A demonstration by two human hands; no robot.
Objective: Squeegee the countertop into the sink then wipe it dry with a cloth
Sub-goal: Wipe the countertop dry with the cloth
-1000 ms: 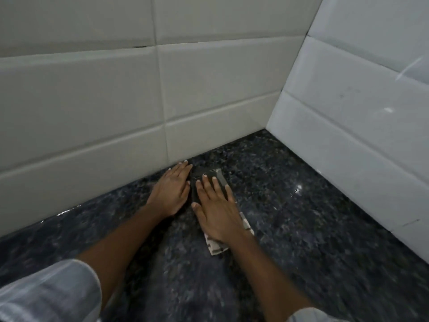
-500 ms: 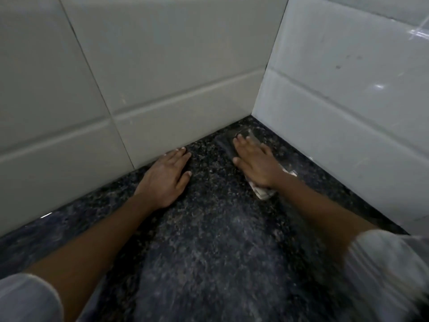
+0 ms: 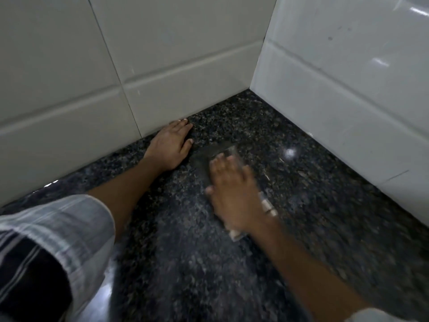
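A dark speckled granite countertop (image 3: 313, 205) fills the lower view and meets white tiled walls in a corner. My right hand (image 3: 234, 194) presses flat on a folded cloth (image 3: 213, 154), grey in front of the fingers with a pale checked edge (image 3: 267, 205) showing behind the palm; hand and cloth are motion-blurred. My left hand (image 3: 170, 145) rests flat on the countertop against the foot of the back wall, fingers together, holding nothing. No squeegee or sink is in view.
White tiled back wall (image 3: 162, 66) and white tiled right wall (image 3: 348, 89) close in the corner at upper right. My striped sleeve (image 3: 53, 240) covers the lower left.
My right hand slid the cloth out of the corner, back toward me and to the left. My left hand stayed planted by the back wall.
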